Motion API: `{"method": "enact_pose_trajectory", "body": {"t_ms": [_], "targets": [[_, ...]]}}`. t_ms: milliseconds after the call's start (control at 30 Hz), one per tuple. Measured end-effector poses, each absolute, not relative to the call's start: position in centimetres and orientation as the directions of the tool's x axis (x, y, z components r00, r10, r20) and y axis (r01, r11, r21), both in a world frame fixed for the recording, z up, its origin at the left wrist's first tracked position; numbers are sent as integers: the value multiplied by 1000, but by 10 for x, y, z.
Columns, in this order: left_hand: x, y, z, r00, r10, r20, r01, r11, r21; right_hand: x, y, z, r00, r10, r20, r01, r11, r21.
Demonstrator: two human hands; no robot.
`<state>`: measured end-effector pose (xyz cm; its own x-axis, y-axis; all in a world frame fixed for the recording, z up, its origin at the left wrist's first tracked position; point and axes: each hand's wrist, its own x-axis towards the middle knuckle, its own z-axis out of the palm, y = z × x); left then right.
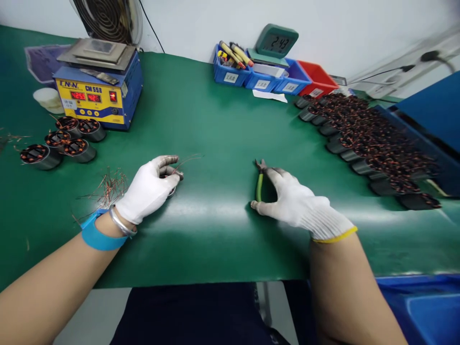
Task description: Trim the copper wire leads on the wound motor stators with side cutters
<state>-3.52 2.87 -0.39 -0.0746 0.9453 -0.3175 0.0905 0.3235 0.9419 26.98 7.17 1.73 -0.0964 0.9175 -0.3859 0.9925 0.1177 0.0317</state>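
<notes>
My left hand point(147, 188), in a white glove with darkened fingertips, curls over a small round part on the mat. Only a bit of its shiny rim shows below the fingers; the rest is hidden, but it may be a motor stator. Thin copper wires point(189, 159) stick out past the fingertips. Across from it, my right hand point(293, 197), also gloved, has thumb and fingers around a pair of green-handled wire cutters point(259, 186). The cutters' jaws point away from me and look slightly apart. A pile of cut copper wire ends point(110, 188) lies left of my left hand.
Several wound stators point(79, 150) stand at left before a blue-yellow CM 558 unit point(93, 98). Many more stators point(354, 129) fill the right side. Blue bins point(230, 76), a red bin point(316, 79) and a clock point(276, 40) line the back of the green mat point(215, 249).
</notes>
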Motion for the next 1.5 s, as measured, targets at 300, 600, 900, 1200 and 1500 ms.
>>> {"method": "enact_pose_trajectory", "body": {"t_ms": [300,600,900,1200,1500], "targets": [[-34,29,2,-147,933,-329,-3,332,943,264,56,13,-205,968,-145,979,203,-30],[-33,30,-1,-167,935,-313,-30,312,950,282,63,13,-79,942,-327,992,106,66],[-34,29,-2,-162,940,-300,-87,289,953,245,61,18,-152,948,-279,973,193,126],[-36,29,-6,-144,944,-299,-63,292,954,260,62,11,-373,912,-169,925,351,-146],[-37,29,-5,-111,945,-307,-75,301,951,298,55,32,-189,899,-395,981,186,-45]]}}
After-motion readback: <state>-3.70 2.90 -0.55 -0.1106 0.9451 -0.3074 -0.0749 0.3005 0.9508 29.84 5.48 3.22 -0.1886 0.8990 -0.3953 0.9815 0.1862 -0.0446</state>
